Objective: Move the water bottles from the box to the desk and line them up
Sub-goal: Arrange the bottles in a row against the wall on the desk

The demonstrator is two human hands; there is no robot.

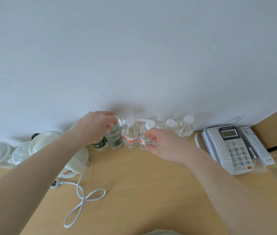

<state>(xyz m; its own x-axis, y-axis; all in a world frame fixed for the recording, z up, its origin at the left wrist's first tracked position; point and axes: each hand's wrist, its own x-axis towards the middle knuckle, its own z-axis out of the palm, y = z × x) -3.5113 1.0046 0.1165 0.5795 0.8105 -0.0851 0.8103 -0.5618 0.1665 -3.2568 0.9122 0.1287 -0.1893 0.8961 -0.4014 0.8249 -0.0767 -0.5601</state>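
Note:
Several clear water bottles stand in a row along the wall at the back of the wooden desk. My left hand is closed over the top of a green-labelled bottle; a second green-labelled bottle stands just left of it, partly hidden by my wrist. A red-labelled bottle with a white cap stands free in the middle. My right hand grips the body of the neighbouring red-labelled bottle. Two more white-capped bottles stand to the right. No box is in view.
A white electric kettle sits at the left, its white cord looped over the desk. Two lidded cups stand further left. A grey desk phone and a remote lie at the right.

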